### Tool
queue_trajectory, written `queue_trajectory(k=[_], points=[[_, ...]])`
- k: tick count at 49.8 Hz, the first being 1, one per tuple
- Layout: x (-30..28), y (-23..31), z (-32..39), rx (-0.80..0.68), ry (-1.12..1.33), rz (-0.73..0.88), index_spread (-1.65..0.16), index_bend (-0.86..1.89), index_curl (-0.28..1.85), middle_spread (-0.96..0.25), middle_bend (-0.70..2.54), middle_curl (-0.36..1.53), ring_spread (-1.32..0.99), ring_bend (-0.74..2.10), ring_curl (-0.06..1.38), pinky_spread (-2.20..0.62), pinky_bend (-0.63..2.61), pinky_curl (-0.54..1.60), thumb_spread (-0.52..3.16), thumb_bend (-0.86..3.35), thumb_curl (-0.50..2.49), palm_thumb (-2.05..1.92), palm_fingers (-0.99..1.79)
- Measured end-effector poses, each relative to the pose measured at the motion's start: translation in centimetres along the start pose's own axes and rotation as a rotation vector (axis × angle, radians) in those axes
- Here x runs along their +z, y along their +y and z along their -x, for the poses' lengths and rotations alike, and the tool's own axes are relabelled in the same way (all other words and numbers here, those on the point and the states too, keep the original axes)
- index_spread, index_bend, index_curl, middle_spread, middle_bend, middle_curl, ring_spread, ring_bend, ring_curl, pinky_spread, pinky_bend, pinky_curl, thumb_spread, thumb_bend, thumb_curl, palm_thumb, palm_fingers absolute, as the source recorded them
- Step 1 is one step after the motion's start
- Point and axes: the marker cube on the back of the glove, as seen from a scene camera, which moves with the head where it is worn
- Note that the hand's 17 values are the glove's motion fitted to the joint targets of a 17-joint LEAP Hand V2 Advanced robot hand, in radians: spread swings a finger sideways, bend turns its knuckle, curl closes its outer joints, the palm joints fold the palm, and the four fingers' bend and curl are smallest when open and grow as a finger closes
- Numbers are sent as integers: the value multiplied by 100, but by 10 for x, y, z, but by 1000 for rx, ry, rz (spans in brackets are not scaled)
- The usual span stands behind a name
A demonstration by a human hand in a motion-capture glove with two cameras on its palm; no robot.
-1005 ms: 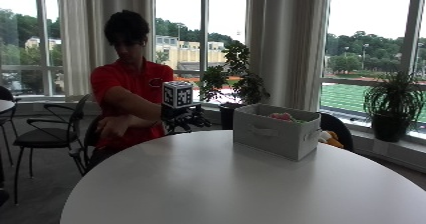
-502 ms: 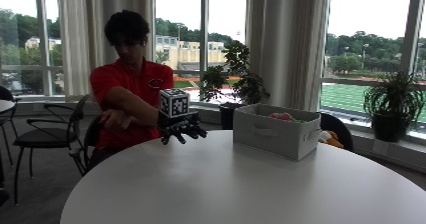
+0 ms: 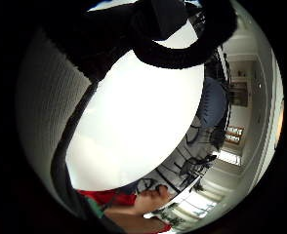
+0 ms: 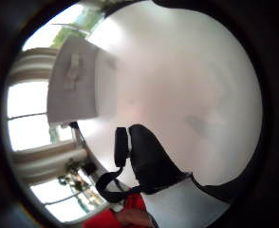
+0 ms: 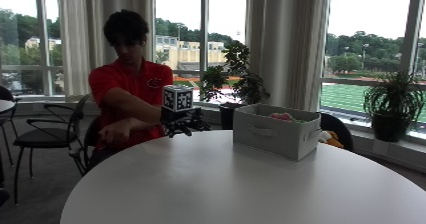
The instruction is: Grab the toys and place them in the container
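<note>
Across the round white table (image 5: pixel 219 184), a person holds the black-gloved right hand (image 5: pixel 185 125) just above the far left edge. Its fingers hang down, spread, with nothing in them. The grey fabric container (image 5: pixel 274 131) stands on the table's far side, to the right of the hand and apart from it. A pink toy (image 5: pixel 282 116) shows above its rim. In the thumb side palm view the container (image 4: pixel 75 80) sits on the bare tabletop (image 4: pixel 187 90), with the gloved thumb (image 4: pixel 149 161) in front. The little finger side palm view shows only tabletop (image 3: pixel 138 122).
The bare left hand (image 5: pixel 116 132) hangs beside the table's edge. An orange and white plush (image 5: pixel 327 138) lies on a chair behind the container. Black chairs (image 5: pixel 46 134) stand at the left and potted plants (image 5: pixel 393 104) by the windows.
The gloved hand has come down from chest height to just above the table's far edge, and has stayed there for the last half second.
</note>
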Motion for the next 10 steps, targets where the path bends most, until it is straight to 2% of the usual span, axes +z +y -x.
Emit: queue_trajectory(k=[10], points=[[-7, -2, -4, -2, -27, -16, -38, 15, 26, -7, 10, 16, 0, 17, 23, 13, 96, 32, 109, -5, 24, -6, -21]])
